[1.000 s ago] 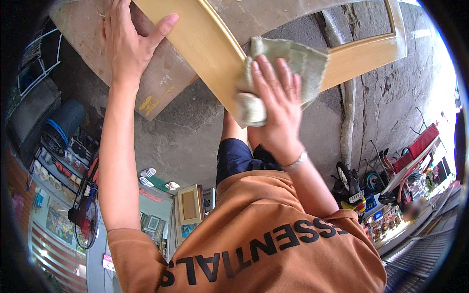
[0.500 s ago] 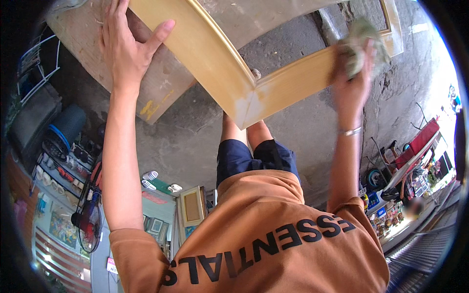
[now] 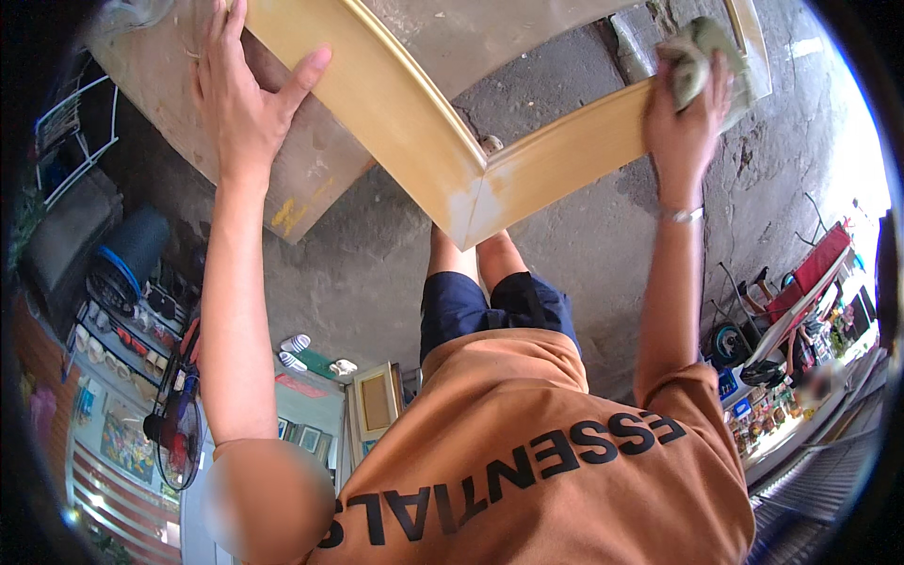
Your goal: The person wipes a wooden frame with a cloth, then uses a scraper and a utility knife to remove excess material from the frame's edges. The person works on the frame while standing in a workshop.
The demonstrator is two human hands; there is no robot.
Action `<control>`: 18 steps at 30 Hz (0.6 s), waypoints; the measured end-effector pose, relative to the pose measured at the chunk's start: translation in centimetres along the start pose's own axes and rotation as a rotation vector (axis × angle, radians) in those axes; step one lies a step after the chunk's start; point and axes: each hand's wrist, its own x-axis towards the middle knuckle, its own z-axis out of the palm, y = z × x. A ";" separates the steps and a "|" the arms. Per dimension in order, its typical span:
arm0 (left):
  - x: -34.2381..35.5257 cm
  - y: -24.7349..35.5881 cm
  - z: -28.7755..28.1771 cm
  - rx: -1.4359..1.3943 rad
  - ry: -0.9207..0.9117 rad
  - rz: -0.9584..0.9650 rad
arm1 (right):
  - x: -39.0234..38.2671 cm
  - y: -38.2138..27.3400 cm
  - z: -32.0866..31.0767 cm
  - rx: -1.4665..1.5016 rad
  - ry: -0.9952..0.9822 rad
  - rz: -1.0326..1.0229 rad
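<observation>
A pale yellow wooden frame (image 3: pixel 386 108) fills the upper middle, its mitred corner pointing toward me with whitish patches at the joint. My left hand (image 3: pixel 247 104) rests at the outer edge of its left side. The fingers there are stretched out, and the thumb is spread onto the wood. On the right side of the frame, my right hand (image 3: pixel 685 137) is closed on a crumpled greenish-grey cloth (image 3: pixel 711 61), pressing it against the wood near the far right corner. Some of the right fingers are blurred or hidden by the cloth.
Under the frame's left side lies a worn wooden board (image 3: pixel 315 193) with yellow paint marks, above a concrete floor (image 3: pixel 358 273). A shoe rack (image 3: pixel 118 344) and a fan (image 3: pixel 177 424) stand at the left. A red folding chair (image 3: pixel 819 259) is at the right.
My right hand has shifted slightly with the cloth along the frame's right side, and its blur is less. The left hand stays nearly in place.
</observation>
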 end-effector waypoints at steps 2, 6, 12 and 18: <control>0.1 0.2 0.1 0.001 -0.006 0.010 | -4.7 -6.6 -1.2 0.199 -0.113 0.050; 0.1 -0.5 0.8 -0.008 0.016 -0.026 | -11.6 -18.2 -5.6 0.309 -0.576 0.019; -0.2 -0.4 0.2 -0.007 0.002 -0.048 | -0.9 1.8 -0.6 0.057 -0.078 -0.036; 0.1 0.0 0.3 0.011 -0.020 -0.058 | -4.7 -6.3 -1.2 0.234 -0.080 0.153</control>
